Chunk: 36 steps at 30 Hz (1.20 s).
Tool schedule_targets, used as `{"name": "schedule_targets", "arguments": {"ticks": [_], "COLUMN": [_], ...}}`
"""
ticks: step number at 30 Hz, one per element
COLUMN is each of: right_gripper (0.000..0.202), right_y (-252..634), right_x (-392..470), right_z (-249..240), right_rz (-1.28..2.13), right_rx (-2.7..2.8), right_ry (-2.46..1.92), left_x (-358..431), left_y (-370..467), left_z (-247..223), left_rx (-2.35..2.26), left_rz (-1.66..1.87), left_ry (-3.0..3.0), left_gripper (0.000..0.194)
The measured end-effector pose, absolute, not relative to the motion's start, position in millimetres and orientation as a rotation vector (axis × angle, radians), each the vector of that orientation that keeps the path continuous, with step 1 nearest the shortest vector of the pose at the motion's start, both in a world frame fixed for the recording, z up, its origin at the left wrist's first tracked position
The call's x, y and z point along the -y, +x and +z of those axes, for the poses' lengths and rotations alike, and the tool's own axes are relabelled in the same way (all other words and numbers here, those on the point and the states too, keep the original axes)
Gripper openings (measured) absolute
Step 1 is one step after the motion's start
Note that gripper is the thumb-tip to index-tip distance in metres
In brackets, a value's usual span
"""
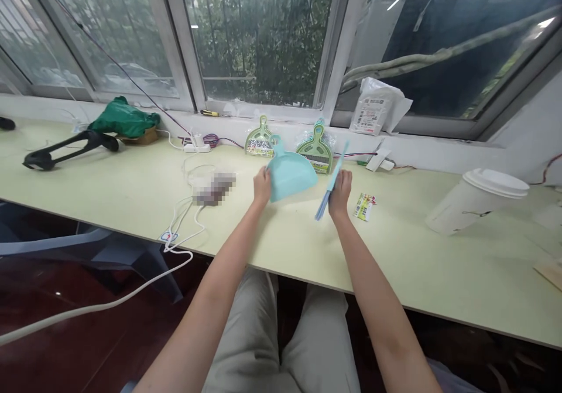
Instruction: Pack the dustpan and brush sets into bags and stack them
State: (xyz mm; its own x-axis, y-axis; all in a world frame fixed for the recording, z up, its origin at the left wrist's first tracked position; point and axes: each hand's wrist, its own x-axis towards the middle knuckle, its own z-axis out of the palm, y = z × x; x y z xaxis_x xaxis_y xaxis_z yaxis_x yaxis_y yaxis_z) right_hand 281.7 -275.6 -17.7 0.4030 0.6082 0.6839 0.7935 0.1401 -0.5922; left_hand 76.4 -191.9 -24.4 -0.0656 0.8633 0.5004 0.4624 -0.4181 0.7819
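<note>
My left hand (pixel 262 187) grips the left edge of a light blue dustpan (pixel 291 175), whose handle points up toward the window. To the right, my right hand (pixel 341 195) is closed around a matching blue hand brush (pixel 335 177), turned edge-on with its darker bristles low and to the left. Dustpan and brush are apart, both held over the table. A small printed card (pixel 365 207) lies just right of my right hand. Behind the dustpan, wrapped green dustpan sets (pixel 317 150) lean against the wall, with another green set (pixel 260 141) to their left.
A large white lidded cup (pixel 477 201) stands on the right of the table (pixel 395 270). White cables (pixel 193 229) and a blurred-out object (pixel 215 188) lie left. A black stand (pixel 70 146), green bag (pixel 125 118) and power strip (pixel 196 144) sit further back. A white package (pixel 376 107) rests on the sill.
</note>
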Motion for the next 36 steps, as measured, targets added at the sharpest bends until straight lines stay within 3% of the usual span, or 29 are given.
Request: {"name": "schedule_targets", "arguments": {"ticks": [6, 9, 14, 19, 24, 27, 30, 36], "right_gripper": [0.036, 0.035, 0.044, 0.040, 0.050, 0.046, 0.036, 0.026], "right_y": [308.3, 307.8, 301.1, 301.8, 300.4, 300.0, 298.2, 281.5], "right_x": [280.9, 281.0, 276.6, 273.8, 277.7, 280.4, 281.5, 279.6], "right_z": [-27.4, -40.5, -43.3, -39.1, -35.8, -26.9, -18.1, -25.7], "right_rz": [-0.275, -0.287, -0.241, 0.003, -0.012, -0.104, -0.151, 0.047], "right_rx": [1.398, 1.480, 1.540, 1.567, 1.545, 1.428, 1.339, 1.696], "right_ry": [-2.237, -2.390, -2.411, -2.473, -2.460, -2.383, -2.224, -2.112], "left_x": [182.5, 183.2, 181.7, 184.6, 190.2, 192.5, 198.5, 220.1], "left_y": [49.3, 47.7, 48.0, 53.6, 61.0, 64.7, 75.3, 105.0], "left_z": [-30.9, -35.4, -37.6, -34.8, -32.8, -33.4, -35.4, -34.5], "left_rx": [-1.910, -2.001, -2.036, -2.050, -2.013, -1.989, -1.801, -0.803], "left_rz": [0.951, 0.918, 0.814, 0.686, 0.640, 0.628, 0.644, 0.618], "left_ry": [1.844, 1.858, 1.905, 1.939, 2.042, 2.073, 2.233, 2.529], "left_gripper": [0.027, 0.033, 0.033, 0.025, 0.024, 0.022, 0.021, 0.033]}}
